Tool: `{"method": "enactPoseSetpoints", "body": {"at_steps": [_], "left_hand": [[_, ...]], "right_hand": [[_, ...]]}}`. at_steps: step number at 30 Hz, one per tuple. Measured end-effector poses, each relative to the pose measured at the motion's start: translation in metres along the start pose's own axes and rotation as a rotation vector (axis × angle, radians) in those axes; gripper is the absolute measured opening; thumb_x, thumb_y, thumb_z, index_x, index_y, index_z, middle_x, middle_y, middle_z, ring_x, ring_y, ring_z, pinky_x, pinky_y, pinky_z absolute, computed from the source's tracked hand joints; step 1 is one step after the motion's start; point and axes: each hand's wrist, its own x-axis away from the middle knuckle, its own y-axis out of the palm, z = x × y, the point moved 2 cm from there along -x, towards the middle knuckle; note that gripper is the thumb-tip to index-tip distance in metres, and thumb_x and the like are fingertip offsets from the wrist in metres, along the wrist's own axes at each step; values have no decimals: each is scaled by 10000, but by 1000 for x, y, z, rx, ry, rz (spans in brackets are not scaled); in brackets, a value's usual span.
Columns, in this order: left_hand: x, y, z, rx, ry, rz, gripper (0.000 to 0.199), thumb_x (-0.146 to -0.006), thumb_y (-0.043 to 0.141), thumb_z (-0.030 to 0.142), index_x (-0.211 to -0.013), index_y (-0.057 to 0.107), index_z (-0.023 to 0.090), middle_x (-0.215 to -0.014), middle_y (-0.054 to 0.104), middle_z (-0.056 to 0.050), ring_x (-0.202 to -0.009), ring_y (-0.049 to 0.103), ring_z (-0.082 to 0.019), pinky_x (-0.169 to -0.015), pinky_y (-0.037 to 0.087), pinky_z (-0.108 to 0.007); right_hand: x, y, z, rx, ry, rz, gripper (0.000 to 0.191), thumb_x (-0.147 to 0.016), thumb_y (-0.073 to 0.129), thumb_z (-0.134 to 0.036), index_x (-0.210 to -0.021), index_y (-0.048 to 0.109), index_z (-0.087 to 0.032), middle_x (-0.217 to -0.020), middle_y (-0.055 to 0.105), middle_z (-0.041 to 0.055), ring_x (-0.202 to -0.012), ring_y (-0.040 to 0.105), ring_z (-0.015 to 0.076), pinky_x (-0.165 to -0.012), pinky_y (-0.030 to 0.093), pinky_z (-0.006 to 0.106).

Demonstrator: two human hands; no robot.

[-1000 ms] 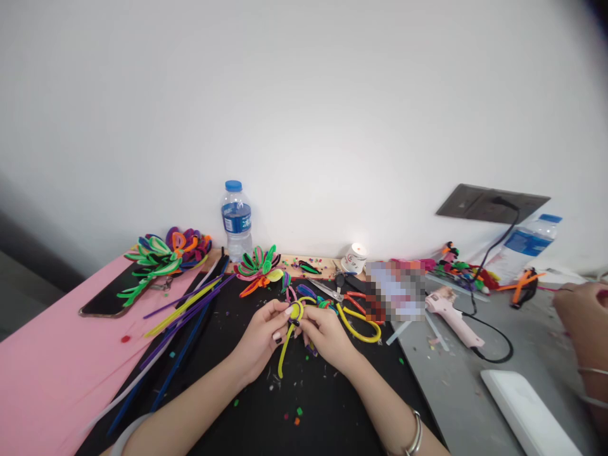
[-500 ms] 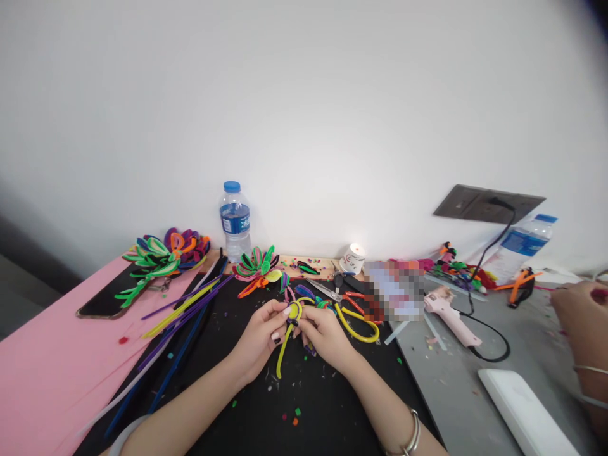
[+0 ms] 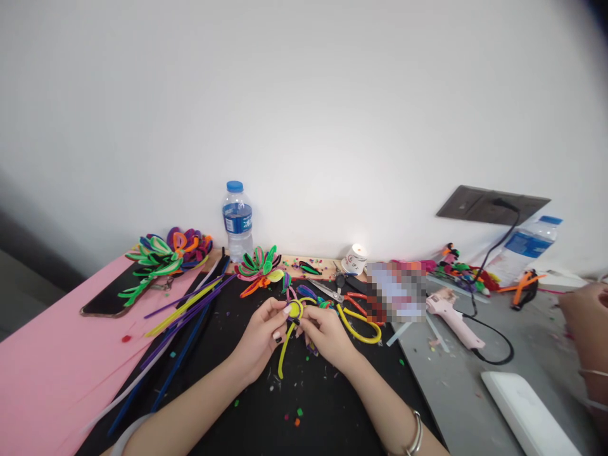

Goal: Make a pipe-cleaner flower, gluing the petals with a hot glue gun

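My left hand (image 3: 265,335) pinches the left side of a small round coil of yellow and dark purple pipe cleaner (image 3: 295,310). From the coil a yellow tail (image 3: 285,354) hangs down, its lower end loose. On the coil's right side the fingers of my right hand (image 3: 325,332) are closed, partly hiding it. Just behind the hands lie multicoloured bent pipe cleaners (image 3: 311,294) and scissors (image 3: 351,304) with open blades. A pipe-cleaner flower (image 3: 259,269) in green, pink and orange sits behind my left hand.
Loose pipe cleaners (image 3: 190,310), a phone (image 3: 107,294) and more flowers (image 3: 166,253) lie left. A bottle (image 3: 237,221) and paper cup (image 3: 354,259) stand by the wall. Right are a corded glue gun (image 3: 456,320), a white case (image 3: 527,408) and another person's arm (image 3: 589,329).
The view has shifted slightly, so everything sits a little further right. Both hands keep their hold on the coil, with hardly any finger movement.
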Motion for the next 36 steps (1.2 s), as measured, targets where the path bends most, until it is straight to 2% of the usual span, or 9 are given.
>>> {"method": "enactPoseSetpoints", "body": {"at_steps": [3, 7, 9, 11, 14, 18, 27, 36], "left_hand": [[-1, -2, 0, 9, 19, 43, 186, -670, 687, 230, -762, 538, 168, -613, 467, 76, -426, 320, -3, -446, 291, -153], [-4, -7, -2, 42, 60, 57, 175, -693, 665, 229, -818, 552, 182, -711, 554, 38, -535, 457, -38, -565, 397, -184], [-5, -8, -3, 54, 70, 60, 176, -701, 657, 227, -837, 553, 184, -745, 576, 22, -597, 503, -58, -622, 423, -204], [-5, -8, -2, 61, 76, 67, 180, -705, 654, 220, -846, 549, 183, -760, 586, 13, -628, 525, -67, -653, 436, -215], [-5, -7, -1, 63, 81, 83, 199, -694, 664, 207, -850, 540, 189, -751, 595, 14, -646, 546, -76, -667, 448, -220], [-3, -5, 1, 43, 99, 81, 213, -693, 665, 198, -855, 527, 200, -725, 603, 21, -650, 559, -81, -670, 460, -221], [-3, -4, 1, 21, 128, 64, 248, -688, 669, 207, -882, 515, 196, -721, 599, 21, -654, 561, -81, -661, 463, -209], [-2, -5, 4, -63, 191, 37, 228, -720, 631, 189, -898, 489, 205, -727, 585, 32, -645, 557, -80, -647, 461, -211]], "right_hand": [[0, 1, 1, -23, 8, -5, 232, -828, 439, -168, -616, 533, -179, -504, 491, -50, -402, 468, 71, -449, 374, 173], [0, 0, 3, -39, 37, 17, 238, -865, 400, -236, -666, 521, -188, -473, 465, -55, -394, 465, 78, -438, 375, 177], [0, -1, 3, -67, 41, 48, 191, -872, 372, -226, -765, 526, -189, -522, 507, -46, -401, 474, 78, -439, 386, 181], [-1, -2, 3, -98, 30, 87, 145, -846, 381, -168, -898, 514, -193, -663, 572, -21, -439, 499, 73, -450, 403, 181], [-2, -3, 2, -79, 2, 139, 307, -758, 454, -88, -1036, 478, -215, -837, 584, 3, -513, 515, 71, -443, 402, 166], [-3, -2, 1, -38, -25, 154, 511, -678, 534, -66, -1149, 445, -246, -911, 562, 11, -609, 516, 90, -446, 419, 159], [-1, -5, -10, -12, -159, 98, 526, -723, 526, -63, -1199, 486, -283, -1133, 516, 54, -836, 530, 149, -522, 467, 185], [-2, -3, -9, -34, -151, 78, 521, -729, 521, -55, -1194, 486, -288, -1100, 523, 43, -774, 525, 130, -507, 465, 184]]}}
